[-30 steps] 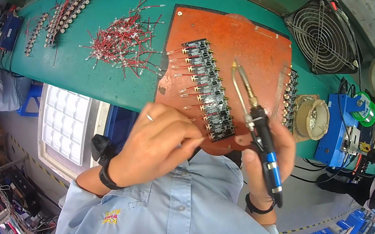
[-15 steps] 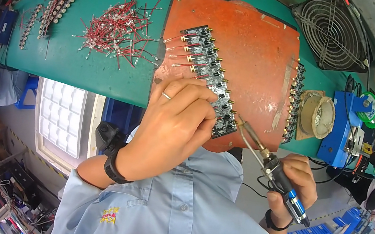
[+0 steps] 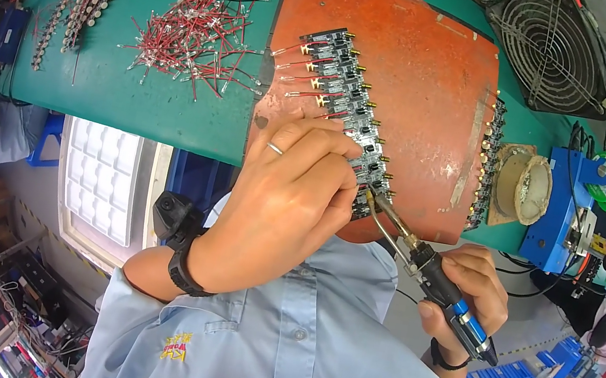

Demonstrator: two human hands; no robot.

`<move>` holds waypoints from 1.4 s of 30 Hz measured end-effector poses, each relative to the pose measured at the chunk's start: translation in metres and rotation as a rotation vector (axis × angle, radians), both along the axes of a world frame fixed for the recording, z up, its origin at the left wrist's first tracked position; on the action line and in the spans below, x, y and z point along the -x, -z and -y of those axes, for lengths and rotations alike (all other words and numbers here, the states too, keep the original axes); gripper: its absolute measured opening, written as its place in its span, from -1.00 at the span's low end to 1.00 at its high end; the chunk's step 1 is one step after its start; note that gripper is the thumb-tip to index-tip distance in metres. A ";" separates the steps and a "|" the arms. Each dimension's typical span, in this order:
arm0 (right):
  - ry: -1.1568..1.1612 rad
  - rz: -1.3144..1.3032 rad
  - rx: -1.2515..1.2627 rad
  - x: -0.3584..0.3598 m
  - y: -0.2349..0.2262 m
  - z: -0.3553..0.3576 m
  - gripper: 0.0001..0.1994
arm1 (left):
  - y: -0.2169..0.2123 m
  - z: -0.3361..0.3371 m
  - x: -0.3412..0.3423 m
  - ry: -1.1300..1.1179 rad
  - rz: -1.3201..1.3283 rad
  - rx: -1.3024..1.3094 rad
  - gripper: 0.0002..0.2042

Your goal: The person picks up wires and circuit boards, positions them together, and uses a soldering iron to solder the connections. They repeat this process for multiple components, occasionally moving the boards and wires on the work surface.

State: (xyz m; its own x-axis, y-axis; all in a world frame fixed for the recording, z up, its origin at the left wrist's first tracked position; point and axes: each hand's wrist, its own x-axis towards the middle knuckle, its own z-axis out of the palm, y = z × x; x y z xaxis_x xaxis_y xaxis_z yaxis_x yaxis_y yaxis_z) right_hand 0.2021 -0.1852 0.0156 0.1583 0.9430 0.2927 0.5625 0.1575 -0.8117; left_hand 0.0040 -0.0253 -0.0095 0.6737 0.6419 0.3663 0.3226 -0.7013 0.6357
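Note:
My right hand (image 3: 474, 290) is wrapped around a soldering iron (image 3: 446, 289) with a black and blue handle and a thin metal tube beside its shaft. The iron's tip meets the near end of a strip of small black circuit boards (image 3: 354, 97) lying on the orange mat. Over the same strip rests my left hand (image 3: 292, 179), a ring on one finger, its thumb and fingertips pinched close to the iron's tip. Whatever the pinch holds is hidden by the fingers. Short red wires (image 3: 311, 66) stick out from the strip's left side, and brass-coloured pins line its right side.
Left of the orange mat (image 3: 434, 75) lies a heap of red wires (image 3: 191, 42) on the green table (image 3: 193, 127). Another board strip (image 3: 487, 164) stands at the mat's right edge, beside a round pot (image 3: 533, 191), a blue device (image 3: 551, 214) and a fan (image 3: 554, 51).
The soldering iron has moved left, and its tip now reaches the boards near my left fingertips. My left hand keeps its pinch over the strip. The whole view has shifted slightly.

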 end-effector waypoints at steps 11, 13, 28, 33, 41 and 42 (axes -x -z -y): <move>-0.055 0.098 0.046 0.000 -0.010 -0.002 -0.54 | -0.003 0.001 -0.001 -0.025 -0.028 0.022 -0.86; -0.060 0.110 0.055 0.000 -0.011 -0.002 -0.53 | -0.003 0.001 -0.002 -0.026 -0.025 0.021 -0.86; 0.069 0.010 -0.056 -0.005 -0.006 0.003 -0.49 | -0.004 -0.001 -0.001 -0.016 -0.030 0.023 -0.86; 0.132 -0.094 -0.126 -0.004 0.008 -0.004 -0.45 | -0.008 -0.012 0.017 0.083 -0.003 0.024 -0.88; 0.376 -0.303 -0.045 0.015 0.007 -0.012 -0.41 | -0.012 -0.055 0.097 -0.415 -0.014 -0.023 -0.87; 0.356 -0.306 -0.063 0.014 0.006 -0.013 -0.44 | -0.012 -0.054 0.105 -0.468 -0.016 -0.023 -0.88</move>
State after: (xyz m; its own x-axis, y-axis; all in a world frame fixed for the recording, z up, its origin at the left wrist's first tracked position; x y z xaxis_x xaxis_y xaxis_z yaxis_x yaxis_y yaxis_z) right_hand 0.1884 -0.1719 0.0092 0.5567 0.7963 0.2367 0.3269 0.0519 -0.9436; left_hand -0.1006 0.0289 0.0029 0.3192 0.8698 0.3763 0.6170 -0.4921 0.6141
